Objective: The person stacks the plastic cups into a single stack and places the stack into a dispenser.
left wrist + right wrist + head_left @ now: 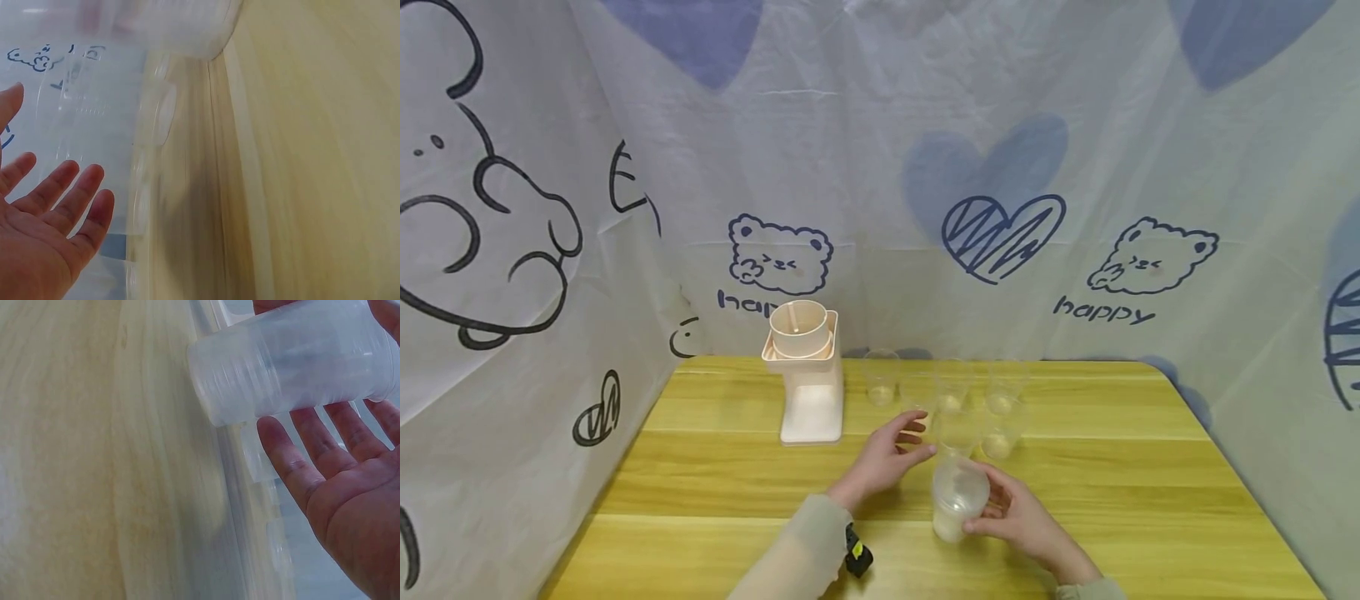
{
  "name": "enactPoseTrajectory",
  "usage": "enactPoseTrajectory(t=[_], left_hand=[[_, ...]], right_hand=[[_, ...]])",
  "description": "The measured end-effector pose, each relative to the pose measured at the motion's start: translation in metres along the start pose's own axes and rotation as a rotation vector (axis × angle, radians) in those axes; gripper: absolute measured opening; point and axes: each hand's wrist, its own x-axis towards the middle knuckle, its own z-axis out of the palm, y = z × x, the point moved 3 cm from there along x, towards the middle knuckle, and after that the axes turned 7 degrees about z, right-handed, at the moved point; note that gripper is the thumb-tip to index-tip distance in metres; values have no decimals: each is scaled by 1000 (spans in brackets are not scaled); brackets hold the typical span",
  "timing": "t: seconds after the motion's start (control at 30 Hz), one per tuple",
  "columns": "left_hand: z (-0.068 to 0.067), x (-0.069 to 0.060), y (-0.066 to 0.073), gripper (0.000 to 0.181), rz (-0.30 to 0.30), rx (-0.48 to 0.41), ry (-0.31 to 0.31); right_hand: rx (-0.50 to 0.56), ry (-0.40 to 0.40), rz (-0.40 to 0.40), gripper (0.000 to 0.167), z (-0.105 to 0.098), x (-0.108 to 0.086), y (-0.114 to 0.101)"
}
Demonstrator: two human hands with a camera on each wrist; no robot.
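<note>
A nested stack of clear plastic cups (pixel 951 508) stands upright near the front of the table; in the right wrist view the stack (pixel 294 362) appears sideways. My right hand (pixel 1018 517) holds it from the right, thumb on the near side and fingers round the far side. My left hand (pixel 887 458) is to the left of the stack, fingers spread and loosely bent, holding nothing. In the left wrist view the left hand (pixel 50 225) shows its palm. Beyond the hands stand several single clear cups, such as one cup (pixel 882 379) at the back left.
A cream-coloured dispenser-like stand (pixel 812 408) with a round cup-shaped top (pixel 800 329) stands at the back left of the wooden table (pixel 1120 475). A printed cloth (pixel 880 167) hangs behind the table. A black band (pixel 857 554) is on the left wrist.
</note>
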Motion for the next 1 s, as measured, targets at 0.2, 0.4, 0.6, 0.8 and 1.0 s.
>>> enactPoseTrajectory(t=[0.2,0.4,0.6,0.8,1.0], left_hand=[[6,5,2,58,-2,-9,-20],[12,9,3,60,5,-4,-22],[15,13,3,64,-7,14,-26],[19,15,5,65,-18,36,-39],[19,16,6,61,-19,32,-21]], right_hand=[[-3,-3,6,77,0,0,-1],[-16,-3,-8,76,-2,0,2],[-9,-5,-9,77,-2,0,3],[-4,-9,0,77,-2,0,2],[-4,-9,14,78,-2,0,2]])
